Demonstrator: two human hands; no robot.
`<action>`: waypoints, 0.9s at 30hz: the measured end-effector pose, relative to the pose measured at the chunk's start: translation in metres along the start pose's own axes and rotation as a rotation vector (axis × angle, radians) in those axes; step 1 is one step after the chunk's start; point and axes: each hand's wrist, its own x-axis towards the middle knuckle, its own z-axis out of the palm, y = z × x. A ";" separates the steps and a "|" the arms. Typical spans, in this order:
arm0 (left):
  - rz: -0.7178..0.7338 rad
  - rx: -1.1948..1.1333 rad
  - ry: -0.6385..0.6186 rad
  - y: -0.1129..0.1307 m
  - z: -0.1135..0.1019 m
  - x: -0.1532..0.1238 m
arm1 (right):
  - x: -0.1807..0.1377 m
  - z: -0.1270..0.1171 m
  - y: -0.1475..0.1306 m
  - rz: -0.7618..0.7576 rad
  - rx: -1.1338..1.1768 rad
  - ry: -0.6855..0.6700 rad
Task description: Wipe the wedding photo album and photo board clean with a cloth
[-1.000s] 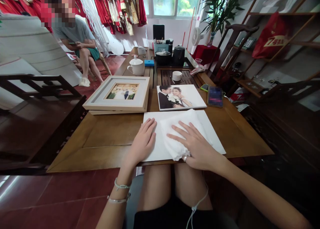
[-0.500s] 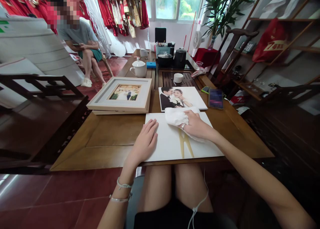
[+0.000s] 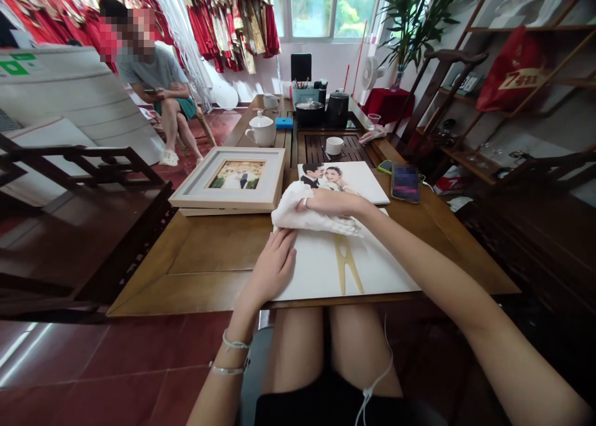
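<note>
A white board (image 3: 311, 271) lies flat at the table's near edge, with a yellowish A-shaped stand (image 3: 345, 267) on its face. My left hand (image 3: 274, 266) rests flat on the board's left edge, fingers stretched out. In my right hand (image 3: 328, 201) is a crumpled white cloth (image 3: 295, 212), pressed on the board's far left corner; the cloth covers part of that hand's fingers. Just beyond the board lies a photo print panel (image 3: 361, 181) with a couple on it. To the left, a pale wooden picture frame (image 3: 230, 177) sits on top of another frame.
A phone (image 3: 405, 182) lies right of the photo panel. Farther back on the wooden table (image 3: 200, 246) are a lidded white cup (image 3: 261, 130), a small white cup (image 3: 334, 145), a black kettle (image 3: 338, 109) and a blue box (image 3: 284, 123). A person (image 3: 161, 81) sits at the back left.
My right hand has slid the cloth leftward across the board to its far left corner, near my left fingertips. My left hand stays on the board's left edge.
</note>
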 end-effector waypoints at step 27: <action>0.023 -0.005 0.004 -0.008 0.005 -0.002 | -0.151 0.114 -0.043 -0.186 -0.425 0.037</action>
